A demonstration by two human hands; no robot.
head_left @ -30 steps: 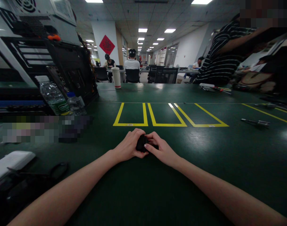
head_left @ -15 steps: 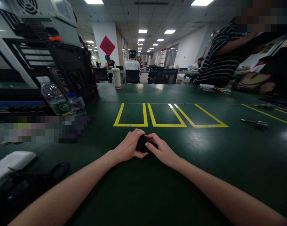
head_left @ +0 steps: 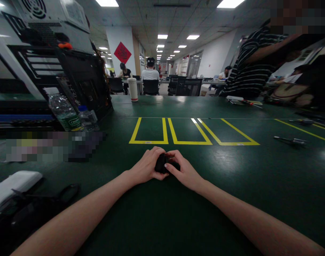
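A small black object (head_left: 161, 165) rests low over the green table (head_left: 231, 185), held between both my hands. My left hand (head_left: 147, 166) wraps it from the left with curled fingers. My right hand (head_left: 184, 170) grips it from the right, thumb pressed on its near side. Most of the object is hidden by my fingers, so I cannot make out what it is. Both forearms lie on the table.
Yellow taped boxes (head_left: 189, 131) mark the table just beyond my hands. Water bottles (head_left: 63, 112) and a computer case (head_left: 52, 60) stand at left, a white cup (head_left: 132, 89) farther back. A screwdriver (head_left: 289, 140) lies at right. A person in a striped shirt (head_left: 251, 67) stands at far right.
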